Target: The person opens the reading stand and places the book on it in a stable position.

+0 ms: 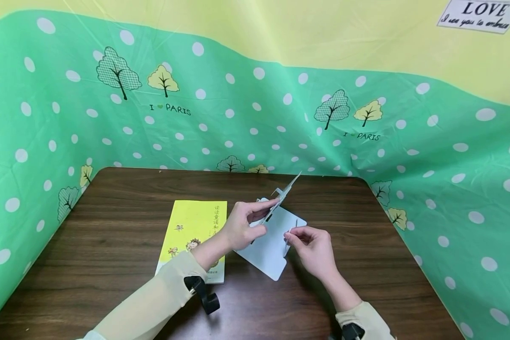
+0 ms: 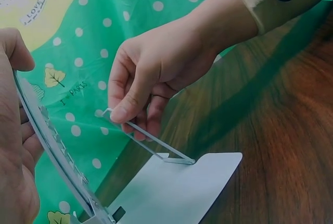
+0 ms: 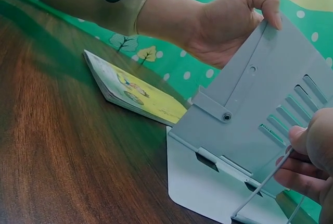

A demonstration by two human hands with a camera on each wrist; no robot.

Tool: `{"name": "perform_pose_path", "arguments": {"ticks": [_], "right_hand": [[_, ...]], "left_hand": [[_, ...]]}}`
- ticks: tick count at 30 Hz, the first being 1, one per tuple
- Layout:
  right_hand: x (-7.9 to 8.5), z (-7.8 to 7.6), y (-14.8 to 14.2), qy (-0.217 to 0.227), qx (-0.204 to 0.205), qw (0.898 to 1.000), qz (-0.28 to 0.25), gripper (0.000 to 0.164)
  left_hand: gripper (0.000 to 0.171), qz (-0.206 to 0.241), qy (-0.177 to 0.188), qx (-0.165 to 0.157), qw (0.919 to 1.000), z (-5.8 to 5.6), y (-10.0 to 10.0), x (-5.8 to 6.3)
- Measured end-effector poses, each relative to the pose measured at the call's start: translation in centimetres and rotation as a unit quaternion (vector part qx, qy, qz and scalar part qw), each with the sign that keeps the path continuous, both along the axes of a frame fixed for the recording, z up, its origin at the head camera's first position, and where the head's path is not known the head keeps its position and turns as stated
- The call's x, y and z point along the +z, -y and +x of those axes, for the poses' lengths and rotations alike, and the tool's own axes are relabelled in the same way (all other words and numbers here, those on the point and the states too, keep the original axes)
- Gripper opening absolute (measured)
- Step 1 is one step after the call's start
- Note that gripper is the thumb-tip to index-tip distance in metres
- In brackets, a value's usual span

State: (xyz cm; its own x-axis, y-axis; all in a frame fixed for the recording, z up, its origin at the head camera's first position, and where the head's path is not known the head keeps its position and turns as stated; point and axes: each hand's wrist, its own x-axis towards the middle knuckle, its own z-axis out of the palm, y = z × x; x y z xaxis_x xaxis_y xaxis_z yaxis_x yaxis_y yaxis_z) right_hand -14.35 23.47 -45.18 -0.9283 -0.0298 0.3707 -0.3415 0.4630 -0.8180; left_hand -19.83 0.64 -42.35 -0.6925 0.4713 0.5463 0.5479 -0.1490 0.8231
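Observation:
A pale grey folding book stand is partly unfolded on the table, its flat base plate lying on the wood. My left hand grips the upright back panel by its edge, thumb on one face, and holds it tilted above the base. Slots and a small rivet show on that panel in the right wrist view. Between thumb and fingers my right hand pinches the bent wire support, which rises at a slant from the notched edge of the base plate.
A yellow children's book lies left of the stand, partly behind my left forearm. The dark wooden table ends at a green and yellow dotted cloth along its back and sides. Black wrist straps sit on both sleeves.

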Motion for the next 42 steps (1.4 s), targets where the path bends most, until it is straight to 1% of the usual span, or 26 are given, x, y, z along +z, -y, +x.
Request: {"name": "perform_pose_path", "arguments": {"ticks": [4, 10, 19, 25, 29, 33, 36, 41, 42], "right_hand": [[0.0, 0.0, 0.0, 0.005, 0.002, 1.000, -0.005, 0.005], [-0.3, -0.3, 0.0, 0.001, 0.004, 1.000, -0.013, 0.006], [-0.5, -0.6, 0.2, -0.007, 0.007, 1.000, -0.026, 0.007], [-0.4, -0.6, 0.2, -0.003, 0.011, 0.999, -0.037, 0.007], [-0.5, -0.6, 0.1, -0.011, 0.010, 0.999, -0.031, 0.009], [-0.4, -0.5, 0.1, -0.012, 0.003, 1.000, -0.027, 0.013], [0.0, -0.3, 0.3, -0.006, -0.005, 1.000, -0.025, 0.015], [-0.1, -0.3, 0.3, -0.006, -0.007, 1.000, -0.023, 0.015], [-0.6, -0.5, 0.1, -0.008, -0.005, 1.000, -0.025, 0.015]], "left_hand": [[0.063, -0.014, 0.001, 0.005, 0.9999, 0.3, -0.3, 0.0], [0.061, -0.018, 0.003, 0.001, 0.9998, 0.6, -0.7, 0.0], [0.057, -0.032, -0.007, -0.003, 0.9995, 1.2, -1.2, -0.4], [0.057, -0.055, -0.012, 0.000, 0.9984, 1.6, -1.6, -0.4], [0.060, -0.071, -0.010, -0.007, 0.9974, 1.9, -1.9, -0.5], [0.061, -0.078, -0.012, -0.008, 0.9969, 2.1, -2.2, -0.7], [0.062, -0.085, -0.014, -0.002, 0.9963, 2.2, -2.3, -0.8], [0.062, -0.088, -0.020, 0.003, 0.9959, 2.3, -2.6, -0.9], [0.062, -0.087, -0.024, 0.005, 0.9959, 2.3, -2.6, -0.9]]}}
